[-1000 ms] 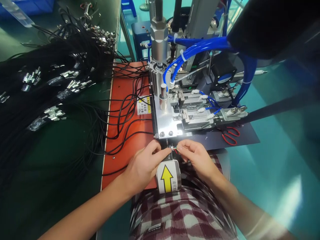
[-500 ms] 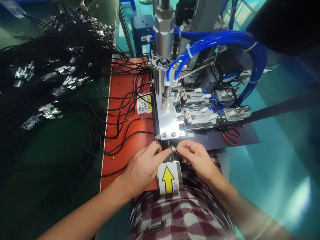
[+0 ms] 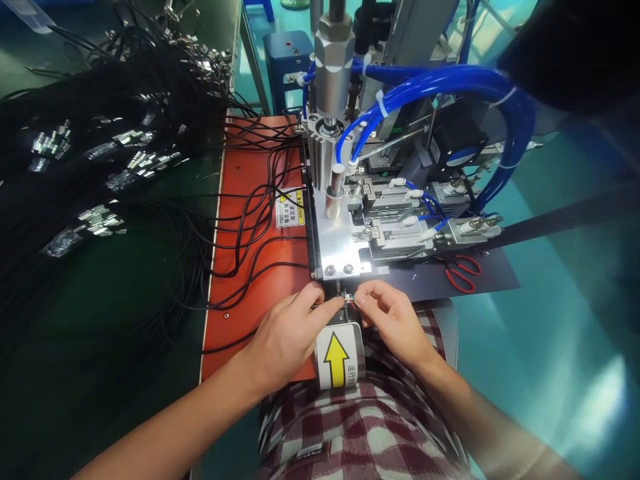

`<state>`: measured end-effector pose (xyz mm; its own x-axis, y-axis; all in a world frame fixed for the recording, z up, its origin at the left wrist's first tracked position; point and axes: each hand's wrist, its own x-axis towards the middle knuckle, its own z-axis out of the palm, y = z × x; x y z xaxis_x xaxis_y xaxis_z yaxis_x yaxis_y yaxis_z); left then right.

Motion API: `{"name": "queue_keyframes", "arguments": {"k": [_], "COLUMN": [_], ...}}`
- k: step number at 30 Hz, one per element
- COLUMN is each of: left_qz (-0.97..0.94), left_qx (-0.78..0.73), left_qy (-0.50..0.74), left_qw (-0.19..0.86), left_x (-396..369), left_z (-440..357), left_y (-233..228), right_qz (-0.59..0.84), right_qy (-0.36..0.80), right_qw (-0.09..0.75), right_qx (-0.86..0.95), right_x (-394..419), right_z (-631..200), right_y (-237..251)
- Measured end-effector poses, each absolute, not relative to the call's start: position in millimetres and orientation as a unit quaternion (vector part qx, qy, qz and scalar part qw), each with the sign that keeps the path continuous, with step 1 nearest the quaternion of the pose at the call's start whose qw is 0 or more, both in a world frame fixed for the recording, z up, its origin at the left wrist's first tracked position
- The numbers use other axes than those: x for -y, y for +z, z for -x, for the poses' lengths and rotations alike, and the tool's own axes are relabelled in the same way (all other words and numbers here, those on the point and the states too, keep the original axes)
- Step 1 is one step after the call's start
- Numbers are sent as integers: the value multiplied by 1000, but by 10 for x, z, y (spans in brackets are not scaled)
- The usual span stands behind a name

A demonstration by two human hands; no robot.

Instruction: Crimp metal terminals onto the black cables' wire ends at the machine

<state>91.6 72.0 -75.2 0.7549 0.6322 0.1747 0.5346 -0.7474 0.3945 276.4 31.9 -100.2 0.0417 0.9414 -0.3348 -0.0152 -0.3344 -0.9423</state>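
Red wire, perhaps just one, between two hands.

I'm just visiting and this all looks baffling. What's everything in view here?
Thin wires: several, red and green among them, at the fingertips
Machine: one, silver and black, upper centre
Tubes: several, blue, arching over the machine
Board: one, orange-red, left of the machine
Cables: many, black, across the board and heaped at left
Metal ends: many, silver, among the heaped cables
Label: one, white and yellow, on the board
Arrow sign: one, white with yellow arrow, below the wires
Tool handles: one pair, red, right of centre
Floor: one, teal, right
Plaid clothing: maroon and white, bottom
Left hand: one, bare, left of the wires
Right hand: one, bare, pinching the wires
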Motion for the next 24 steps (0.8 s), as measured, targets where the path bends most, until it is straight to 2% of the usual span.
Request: {"name": "queue_keyframes", "arguments": {"k": [6, 10, 14, 20, 24], "left_qz": [-923, -923, -925, -929, -930], "left_qx": [-312, -310, -311, -306, -304], "left_qy": [158, 161, 160, 160, 153], "left_qw": [163, 161, 149, 136, 139], "left_x": [-718, -718, -718, -707, -705], "left_z": [-920, -922, -920, -919, -920], "left_y": [-771, -772, -763, -770, -778], "right_qz": [597, 589, 594, 604, 650], "right_qy": [472, 452, 478, 590, 534], "right_qw": [424, 450, 453, 394, 374], "right_qx": [491, 497, 461, 363, 389], "right_x": [-274, -253, -256, -306, -292], "right_z": [-2775, -2742, -2716, -2708, -2687], "right_y": [-1097, -1131, -1106, -958, -969]}}
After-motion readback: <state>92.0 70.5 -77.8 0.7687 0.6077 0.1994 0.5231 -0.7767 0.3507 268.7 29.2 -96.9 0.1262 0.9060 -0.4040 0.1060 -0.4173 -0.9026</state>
